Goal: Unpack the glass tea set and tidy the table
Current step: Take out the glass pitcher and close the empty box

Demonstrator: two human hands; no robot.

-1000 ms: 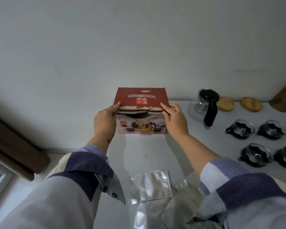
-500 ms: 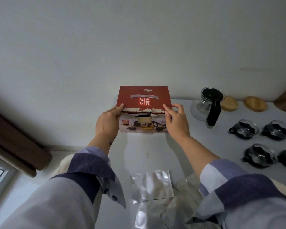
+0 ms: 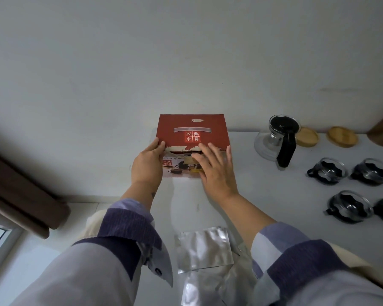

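Against the wall at the back of the worktop (image 3: 263,195) stands the red tea-set box (image 3: 191,131); our left hand (image 3: 147,165) grips its left front corner, while our right hand (image 3: 215,171) lies flat, fingers straight, on its front.

Left hand (image 3: 146,164) grips the red cardboard tea-set box (image 3: 191,133) at the far wall; right hand (image 3: 215,166) lies flat, fingers spread, on its front; glass teapot (image 3: 274,138) to the right
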